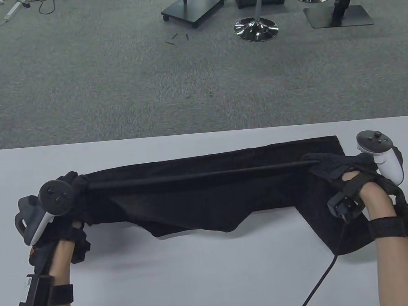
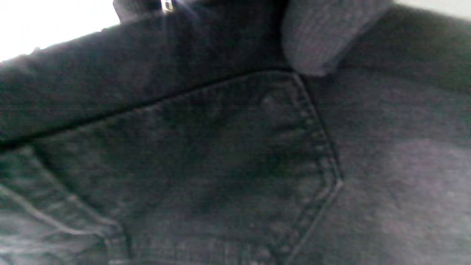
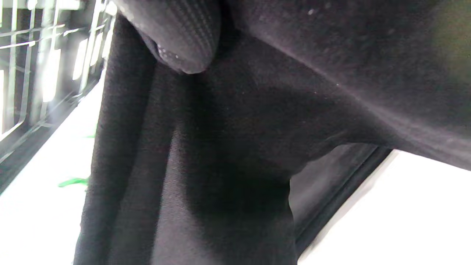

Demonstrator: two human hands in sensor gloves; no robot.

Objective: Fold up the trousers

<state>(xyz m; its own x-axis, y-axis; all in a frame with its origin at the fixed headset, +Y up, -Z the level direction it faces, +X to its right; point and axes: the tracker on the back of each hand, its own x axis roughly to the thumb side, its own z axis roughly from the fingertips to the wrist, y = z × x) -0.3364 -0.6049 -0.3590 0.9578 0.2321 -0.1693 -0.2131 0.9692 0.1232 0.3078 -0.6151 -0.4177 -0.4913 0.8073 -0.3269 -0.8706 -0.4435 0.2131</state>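
Black trousers [image 1: 208,199] lie lengthwise across the white table [image 1: 202,286]. My left hand [image 1: 72,187] grips their left end and my right hand [image 1: 329,162] grips near their right end. A taut fold edge [image 1: 199,176] runs between the two hands, lifted a little above the table, with cloth hanging from it. A leg part [image 1: 323,228] lies flat toward the near right. The left wrist view shows a back pocket [image 2: 191,162] with stitching and a gloved fingertip [image 2: 316,40] on the cloth. The right wrist view shows a gloved fingertip [image 3: 180,33] against dark fabric [image 3: 206,165].
The table's far edge [image 1: 194,132] borders grey carpet. Stands, chair bases [image 1: 256,29] and cables sit on the floor beyond. A black cable [image 1: 320,279] runs from my right wrist across the near table.
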